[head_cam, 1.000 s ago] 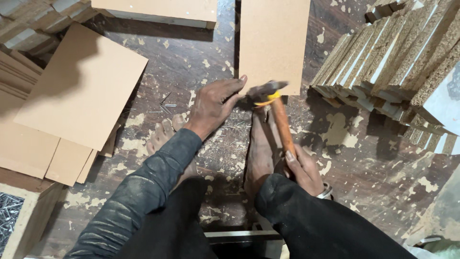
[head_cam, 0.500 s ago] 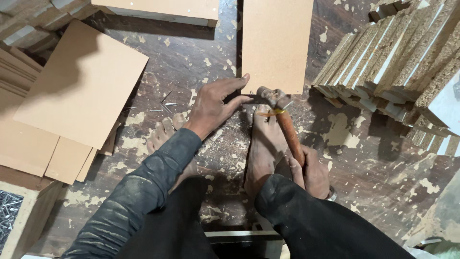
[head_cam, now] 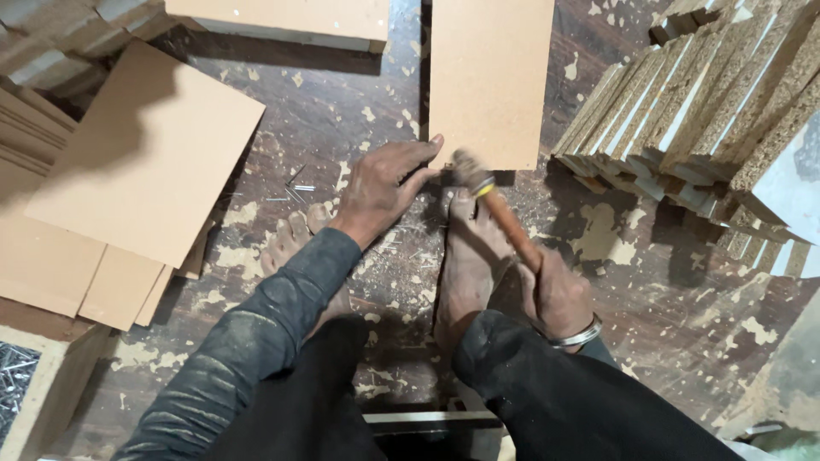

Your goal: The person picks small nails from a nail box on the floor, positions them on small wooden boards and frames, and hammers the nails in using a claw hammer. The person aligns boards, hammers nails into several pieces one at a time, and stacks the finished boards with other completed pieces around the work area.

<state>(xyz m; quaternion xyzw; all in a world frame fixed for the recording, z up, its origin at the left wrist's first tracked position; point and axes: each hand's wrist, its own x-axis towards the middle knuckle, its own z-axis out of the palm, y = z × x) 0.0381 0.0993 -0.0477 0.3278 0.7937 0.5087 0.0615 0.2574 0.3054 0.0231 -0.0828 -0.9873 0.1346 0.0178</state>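
Hammering: right hand point(head_cam: 559, 294) gripping a wooden-handled hammer point(head_cam: 500, 209), its head down at the near edge of the brown board point(head_cam: 491, 77) on the floor point(head_cam: 649, 282).
Left hand point(head_cam: 380, 188): fingers pinched beside the hammer head; what they hold is hidden.
Done: cannot tell.
Left: loose nails point(head_cam: 295, 189) lie near the left hand, unused.

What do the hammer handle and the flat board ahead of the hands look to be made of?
Hammer handle, gripped by the right hand: apparently wood, reddish-brown and smooth, with a yellow band near the head. Flat board: looks like fibreboard, uniform matte tan with no visible grain, though plywood cannot be ruled out.
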